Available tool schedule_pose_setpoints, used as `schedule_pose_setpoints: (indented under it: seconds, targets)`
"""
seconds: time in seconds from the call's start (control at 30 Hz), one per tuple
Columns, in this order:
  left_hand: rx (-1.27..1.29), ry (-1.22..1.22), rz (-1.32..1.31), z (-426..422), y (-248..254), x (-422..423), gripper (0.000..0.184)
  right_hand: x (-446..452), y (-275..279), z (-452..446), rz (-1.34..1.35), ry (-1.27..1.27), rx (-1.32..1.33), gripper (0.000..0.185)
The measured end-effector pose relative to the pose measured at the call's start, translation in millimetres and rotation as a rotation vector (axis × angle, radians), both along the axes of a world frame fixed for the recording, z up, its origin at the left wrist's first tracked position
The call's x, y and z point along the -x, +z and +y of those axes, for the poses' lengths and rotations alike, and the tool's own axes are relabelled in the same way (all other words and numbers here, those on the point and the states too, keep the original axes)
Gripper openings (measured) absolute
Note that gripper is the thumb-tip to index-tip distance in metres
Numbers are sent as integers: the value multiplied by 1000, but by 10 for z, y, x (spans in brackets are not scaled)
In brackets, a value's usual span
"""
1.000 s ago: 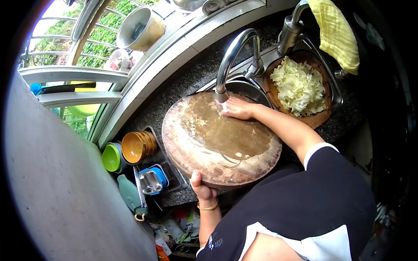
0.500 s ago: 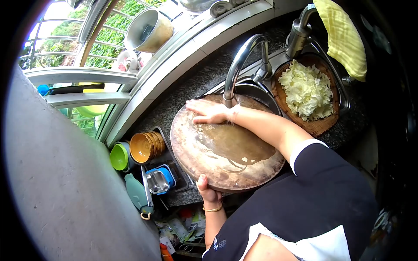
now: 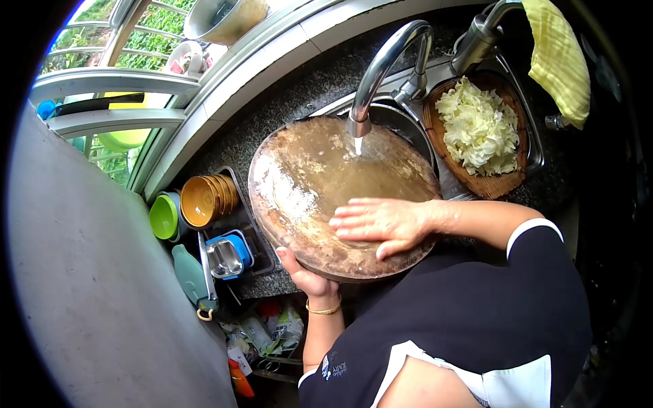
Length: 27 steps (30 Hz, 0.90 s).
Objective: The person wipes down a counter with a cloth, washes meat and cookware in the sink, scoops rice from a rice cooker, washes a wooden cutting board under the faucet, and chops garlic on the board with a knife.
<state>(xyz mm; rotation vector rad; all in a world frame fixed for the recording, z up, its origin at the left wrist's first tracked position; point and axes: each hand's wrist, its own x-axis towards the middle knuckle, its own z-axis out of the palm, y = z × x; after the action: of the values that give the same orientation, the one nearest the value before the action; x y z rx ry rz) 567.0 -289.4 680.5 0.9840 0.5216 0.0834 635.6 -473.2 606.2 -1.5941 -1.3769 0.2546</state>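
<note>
A thick round wooden chopping board [image 3: 292, 163] lies tilted over the sink basin, its top wet and shiny. My left hand [image 3: 309, 277], with a bracelet at the wrist, grips the board's near left edge, thumb on top and the other fingers hidden beneath. Flat on the near part of the wet surface rests my right hand [image 3: 384, 223], fingers stretched out and holding nothing. Water comes from the curved faucet [image 3: 364, 112] onto the far part of the board.
Shredded cabbage [image 3: 479, 129] fills a woven basket [image 3: 486, 185] at the right. A yellow cloth [image 3: 558, 61] hangs at upper right. Stacked brown bowls [image 3: 201, 202], a green bowl [image 3: 163, 217] and a blue-rimmed metal container [image 3: 226, 257] stand at the left by the wall.
My right hand has slid from the far left of the board, below the faucet, toward its near edge. Falling water now shows at the spout. My left hand keeps its grip.
</note>
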Motion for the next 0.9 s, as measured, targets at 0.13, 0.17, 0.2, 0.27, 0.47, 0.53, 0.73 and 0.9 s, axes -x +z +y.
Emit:
schedule_pose_setpoints:
  seconds: [0.13,0.17,0.2,0.27,0.47,0.53,0.73,0.9]
  targets:
    - [6,43,-34,3,-53,9,66,-217,-831,-389,175,-329,233,73]
    - [5,44,-39,1,-56,5,66,-320,-1041,-443,212,-397,335,72]
    - [18,39,-39,7,-62,10,66,-433,-1073,-431,239,-405,363,70]
    - [20,34,-34,11,-54,27,66,-607,-1046,-295,253,-437,384,61]
    - [25,47,-55,-7,-62,19,67,-983,-757,393,97,-345,272,66]
    - [25,39,-69,-11,-66,9,68,-959,-558,576,79,-324,168,70]
    - [-20,86,-80,-67,-26,-22,73,-514,38,832,-99,-139,-79,76]
    - [34,23,-108,51,-120,19,71,28,259,351,-181,101,-169,68]
